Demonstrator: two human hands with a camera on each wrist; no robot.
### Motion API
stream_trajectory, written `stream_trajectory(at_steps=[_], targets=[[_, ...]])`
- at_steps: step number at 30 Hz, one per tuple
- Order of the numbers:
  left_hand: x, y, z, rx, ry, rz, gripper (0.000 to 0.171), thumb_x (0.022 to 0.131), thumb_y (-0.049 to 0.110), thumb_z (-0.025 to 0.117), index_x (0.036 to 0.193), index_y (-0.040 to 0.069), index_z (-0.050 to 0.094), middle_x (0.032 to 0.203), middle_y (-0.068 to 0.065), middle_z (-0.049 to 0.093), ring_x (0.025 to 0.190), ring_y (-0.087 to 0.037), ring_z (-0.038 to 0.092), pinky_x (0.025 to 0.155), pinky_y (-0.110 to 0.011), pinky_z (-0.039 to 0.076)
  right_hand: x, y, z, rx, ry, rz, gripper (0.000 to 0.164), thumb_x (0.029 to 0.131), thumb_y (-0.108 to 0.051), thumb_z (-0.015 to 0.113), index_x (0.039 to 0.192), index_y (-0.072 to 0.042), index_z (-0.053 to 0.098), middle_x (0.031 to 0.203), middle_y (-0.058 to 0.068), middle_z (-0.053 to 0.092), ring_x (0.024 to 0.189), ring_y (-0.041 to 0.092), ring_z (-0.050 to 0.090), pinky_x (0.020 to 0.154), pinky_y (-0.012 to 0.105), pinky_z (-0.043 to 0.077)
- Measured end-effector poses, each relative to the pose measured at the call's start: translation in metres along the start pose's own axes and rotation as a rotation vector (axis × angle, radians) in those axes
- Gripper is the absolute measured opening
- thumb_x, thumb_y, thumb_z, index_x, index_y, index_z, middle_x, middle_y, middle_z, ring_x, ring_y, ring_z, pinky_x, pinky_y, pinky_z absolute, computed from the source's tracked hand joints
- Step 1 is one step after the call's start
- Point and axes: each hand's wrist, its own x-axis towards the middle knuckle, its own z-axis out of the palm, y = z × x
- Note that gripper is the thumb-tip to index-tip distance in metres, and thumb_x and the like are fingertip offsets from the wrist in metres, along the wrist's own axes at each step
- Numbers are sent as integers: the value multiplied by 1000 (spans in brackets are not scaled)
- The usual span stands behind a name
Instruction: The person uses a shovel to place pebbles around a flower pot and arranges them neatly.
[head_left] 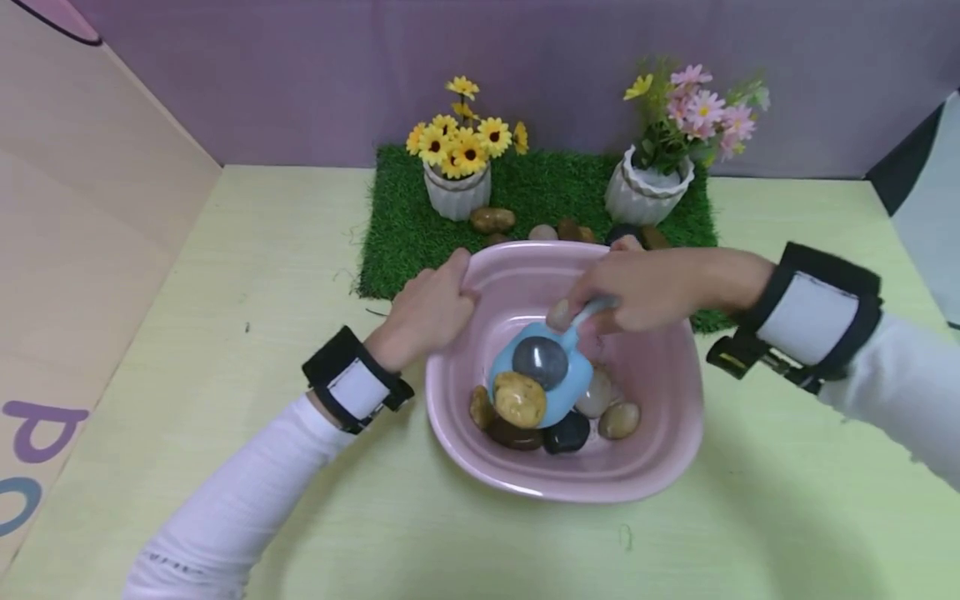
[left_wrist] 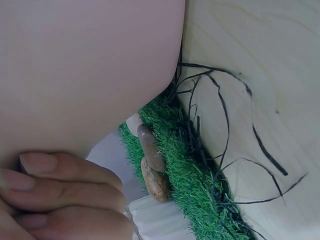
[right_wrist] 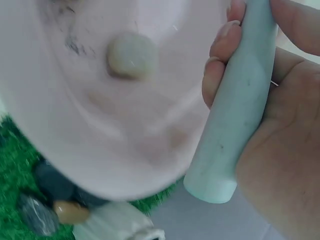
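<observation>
Pink basin (head_left: pixel 570 485) on pale table (head_left: pixel 360 533); loose stones (head_left: pixel 619 421) at its near side. Blue scoop (head_left: pixel 576 377) inside basin, grey stone (head_left: pixel 540 362) on it. Left hand (head_left: pixel 431 308) clamped on basin's left rim; right hand (head_left: pixel 637 287) clamped round scoop's handle (right_wrist: pixel 235 115). Beyond: turf mat (head_left: pixel 405 237), two flowerpots (head_left: pixel 457 195).

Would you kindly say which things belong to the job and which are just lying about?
Apparently in use:
right hand, gripping the blue scoop
left hand, holding the pink basin
grey stone on the scoop
other stones in the basin

Apparently just lying about:
green mat
stones behind the basin
potted yellow flowers
potted pink flowers
</observation>
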Motion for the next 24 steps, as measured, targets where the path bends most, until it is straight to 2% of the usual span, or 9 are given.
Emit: stream_trajectory(at_steps=[2,4,9,14,19,21,24], targets=[[0,0,0,-2,0,3,18,102,21,43,116,12,46,86,-13,62,56,-21,67,41,-28,54,-3,1,-8,-26,21,19,13,95,-30,61,103,-26,71,99,-9,72,94,12,59,95,42,24],[0,-1,0,-4,-4,5,17,102,21,42,116,12,46,85,-13,62,55,-20,67,41,-28,54,-6,3,-15,-57,38,40,13,96,-33,60,101,-28,70,91,-12,70,88,10,56,94,41,25],[-1,0,0,-18,-10,0,18,102,20,42,117,11,46,84,-13,62,53,-19,67,40,-29,54,-11,12,-31,-71,76,93,25,99,-36,57,116,-23,69,101,-8,71,100,14,60,107,53,24],[-1,0,0,-9,-7,-8,20,102,19,41,120,11,46,85,-13,62,54,-19,67,40,-28,54,-13,21,-42,-67,111,135,29,101,-38,52,117,-21,68,107,-4,70,101,16,60,105,54,25],[0,1,0,9,1,-9,23,101,21,42,122,11,46,87,-13,62,54,-19,67,40,-28,53,-18,28,-50,-44,127,203,30,103,-40,47,111,-20,68,91,0,69,81,15,62,88,40,44],[0,1,0,8,2,-11,25,102,21,42,124,11,46,87,-13,63,54,-19,66,40,-28,53,-19,28,-53,-40,122,226,30,104,-41,45,107,-20,66,81,0,68,73,15,61,76,33,46],[0,1,0,4,2,-10,25,102,21,42,124,11,46,86,-13,63,53,-19,66,40,-28,53,-18,30,-59,-46,116,226,32,105,-40,41,102,-19,64,73,-1,67,70,15,61,73,30,44]])
